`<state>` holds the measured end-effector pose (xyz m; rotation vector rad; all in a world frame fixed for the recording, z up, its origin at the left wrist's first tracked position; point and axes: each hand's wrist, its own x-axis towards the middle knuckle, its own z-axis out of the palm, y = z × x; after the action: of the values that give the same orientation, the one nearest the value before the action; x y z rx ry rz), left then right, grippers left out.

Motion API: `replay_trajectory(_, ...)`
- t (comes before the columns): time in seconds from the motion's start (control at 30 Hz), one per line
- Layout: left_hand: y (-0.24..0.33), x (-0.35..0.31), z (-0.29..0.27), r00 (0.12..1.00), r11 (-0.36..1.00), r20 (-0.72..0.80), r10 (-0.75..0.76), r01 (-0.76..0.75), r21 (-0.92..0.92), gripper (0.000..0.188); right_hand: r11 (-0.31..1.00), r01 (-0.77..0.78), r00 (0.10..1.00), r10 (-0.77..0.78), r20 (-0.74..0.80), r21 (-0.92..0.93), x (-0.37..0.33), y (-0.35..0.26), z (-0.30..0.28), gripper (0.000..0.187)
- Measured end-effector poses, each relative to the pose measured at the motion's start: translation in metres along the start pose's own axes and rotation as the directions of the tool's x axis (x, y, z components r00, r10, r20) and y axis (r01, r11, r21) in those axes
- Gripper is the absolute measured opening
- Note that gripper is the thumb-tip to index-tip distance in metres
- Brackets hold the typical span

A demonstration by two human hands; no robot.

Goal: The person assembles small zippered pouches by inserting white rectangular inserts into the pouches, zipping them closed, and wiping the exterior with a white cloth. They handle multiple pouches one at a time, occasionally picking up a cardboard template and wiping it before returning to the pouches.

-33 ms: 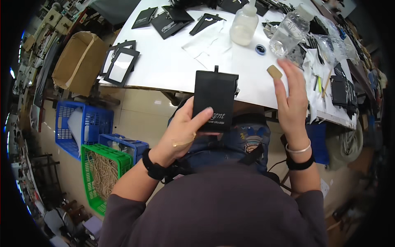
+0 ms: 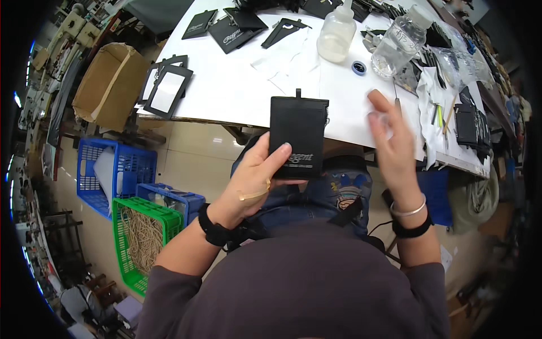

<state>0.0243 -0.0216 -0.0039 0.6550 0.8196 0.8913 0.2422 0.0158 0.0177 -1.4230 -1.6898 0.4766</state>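
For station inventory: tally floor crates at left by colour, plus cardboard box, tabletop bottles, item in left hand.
Blue crates: 2
Green crate: 1
Cardboard box: 1
Bottles: 2
Black pouch in left hand: 1
Total: 7

The white bench is brightly lit; beyond its near edge the floor glints; right fingers blur; the outskirts bend.
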Motion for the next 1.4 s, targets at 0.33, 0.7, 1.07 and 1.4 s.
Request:
replay_trajectory(0.33, -0.003, 0.000, -0.007, 0.962, 0.907, -0.058, 0.266, -0.229, 0.354, 0.028, 0.712, -0.587, 0.731, 0.262, 0.630, 0.384, -0.044, -0.013, 0.022, 0.030)
replay_trajectory(0.7, 0.013, 0.005, -0.031, 0.987, 0.991, -0.161, 0.005, 0.016, 0.131, 0.031, 0.532, -0.767, 0.580, 0.336, 0.742, 0.359, -0.041, -0.004, 0.024, 0.028)
replay_trajectory(1.07, 0.001, 0.009, -0.041, 0.982, 0.942, -0.186, 0.024, 0.040, 0.333, 0.013, 0.626, -0.694, 0.643, 0.318, 0.697, 0.355, -0.050, -0.002, 0.037, 0.026)
replay_trajectory(1.4, 0.005, -0.005, -0.011, 0.977, 0.979, 0.073, 0.202, -0.201, -0.026, 0.060, 0.885, 0.426, 0.886, -0.366, 0.284, -0.189, -0.040, -0.053, 0.042, 0.036)
